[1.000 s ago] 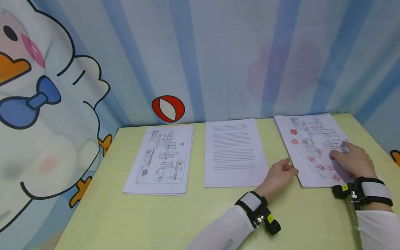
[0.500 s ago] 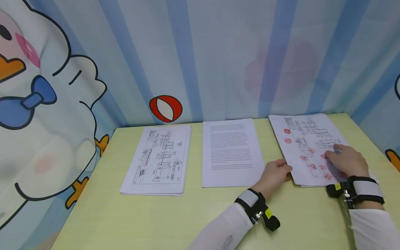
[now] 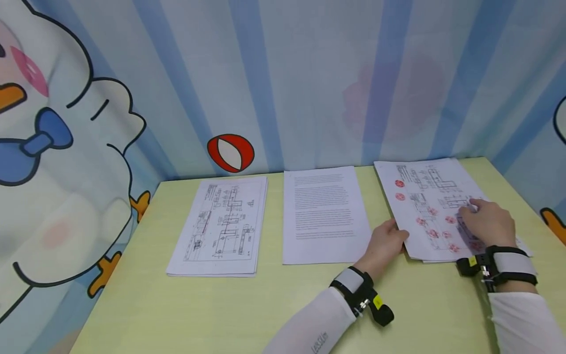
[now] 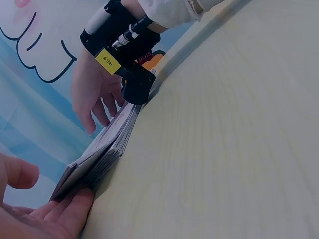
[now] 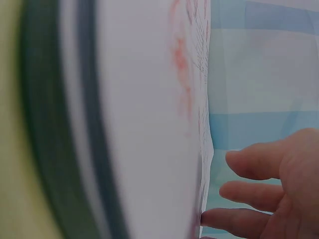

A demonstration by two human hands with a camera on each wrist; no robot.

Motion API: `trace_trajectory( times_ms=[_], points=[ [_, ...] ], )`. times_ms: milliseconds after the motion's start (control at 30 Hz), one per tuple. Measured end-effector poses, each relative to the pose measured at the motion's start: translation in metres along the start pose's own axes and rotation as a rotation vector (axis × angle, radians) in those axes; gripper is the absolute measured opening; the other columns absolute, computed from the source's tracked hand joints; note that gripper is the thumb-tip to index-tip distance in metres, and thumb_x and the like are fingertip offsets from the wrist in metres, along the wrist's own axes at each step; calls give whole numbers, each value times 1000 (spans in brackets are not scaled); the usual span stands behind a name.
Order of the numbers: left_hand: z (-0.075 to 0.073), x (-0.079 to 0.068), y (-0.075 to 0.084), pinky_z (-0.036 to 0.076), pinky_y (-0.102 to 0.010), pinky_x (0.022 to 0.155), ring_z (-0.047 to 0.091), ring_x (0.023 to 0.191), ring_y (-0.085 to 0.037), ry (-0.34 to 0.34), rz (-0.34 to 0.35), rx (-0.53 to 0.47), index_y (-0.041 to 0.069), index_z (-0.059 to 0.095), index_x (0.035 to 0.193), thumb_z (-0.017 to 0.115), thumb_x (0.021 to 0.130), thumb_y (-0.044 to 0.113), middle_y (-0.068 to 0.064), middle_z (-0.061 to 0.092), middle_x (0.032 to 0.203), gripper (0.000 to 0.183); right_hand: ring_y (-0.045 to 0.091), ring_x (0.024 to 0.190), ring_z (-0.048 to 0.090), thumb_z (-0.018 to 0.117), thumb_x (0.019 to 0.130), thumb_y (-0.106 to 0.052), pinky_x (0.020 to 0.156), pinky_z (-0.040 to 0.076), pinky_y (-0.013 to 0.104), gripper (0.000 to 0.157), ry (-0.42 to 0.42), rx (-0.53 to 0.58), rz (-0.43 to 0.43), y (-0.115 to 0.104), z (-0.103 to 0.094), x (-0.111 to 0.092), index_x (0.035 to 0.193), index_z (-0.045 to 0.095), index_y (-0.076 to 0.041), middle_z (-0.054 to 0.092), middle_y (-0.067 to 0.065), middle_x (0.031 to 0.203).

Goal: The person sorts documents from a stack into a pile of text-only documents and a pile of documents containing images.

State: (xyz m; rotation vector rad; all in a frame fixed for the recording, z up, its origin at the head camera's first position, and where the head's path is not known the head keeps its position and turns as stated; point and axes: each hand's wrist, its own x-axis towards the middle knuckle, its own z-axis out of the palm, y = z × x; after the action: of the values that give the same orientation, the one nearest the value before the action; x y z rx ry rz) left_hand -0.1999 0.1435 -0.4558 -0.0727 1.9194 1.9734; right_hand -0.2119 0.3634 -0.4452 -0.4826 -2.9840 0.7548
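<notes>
Since a second ago, the left hand [image 3: 383, 247] has pushed its fingers under the stack of drawings with red marks [image 3: 423, 199], and the top pages have shifted a little left. Head view: the stack lies on the right of the surface [image 3: 212, 314], under the right hand [image 3: 490, 223]. Left wrist view: the thumb is apart, pinching nothing, so pages could slip if the edge tips more. Right wrist view: fingers spread, one tip touching paper, holding nothing; pushing hard could make the pages crooked
</notes>
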Motion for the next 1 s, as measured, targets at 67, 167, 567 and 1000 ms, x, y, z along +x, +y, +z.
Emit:
trace_trajectory(
  times_ms=[67, 167, 567, 1000],
  points=[
    [-1, 0, 1, 56, -37, 80, 66, 84, -15, 0, 3, -19, 8, 53, 130, 57, 86, 12, -7, 71, 102, 44, 57, 93, 50, 41, 94, -33, 63, 40, 50, 62, 3, 3, 0, -2, -1, 0, 132, 38, 16, 43, 47, 123],
    [-2, 0, 2, 55, -38, 81, 66, 85, -16, 4, -4, -40, 7, 53, 130, 57, 85, 12, -8, 71, 102, 45, 59, 98, 48, 41, 95, -32, 69, 40, 56, 61, 3, 6, 1, -5, -1, 0, 131, 40, 16, 45, 46, 122],
    [-16, -3, 6, 45, -26, 71, 58, 75, -7, 9, 17, 50, 14, 67, 103, 55, 87, 21, -1, 72, 91, 20, 57, 104, 47, 43, 95, -34, 74, 40, 60, 57, 7, 37, -31, -25, 8, -5, 128, 48, 12, 50, 41, 122],
    [-77, -1, 11, 44, -41, 95, 57, 101, -15, 59, 94, -51, 23, 54, 123, 48, 90, 7, 2, 62, 114, 37, 54, 120, 39, 37, 94, -48, 90, 38, 64, 76, -144, 258, -115, -57, 24, -7, 146, 20, 5, 37, 42, 134]
  ],
)
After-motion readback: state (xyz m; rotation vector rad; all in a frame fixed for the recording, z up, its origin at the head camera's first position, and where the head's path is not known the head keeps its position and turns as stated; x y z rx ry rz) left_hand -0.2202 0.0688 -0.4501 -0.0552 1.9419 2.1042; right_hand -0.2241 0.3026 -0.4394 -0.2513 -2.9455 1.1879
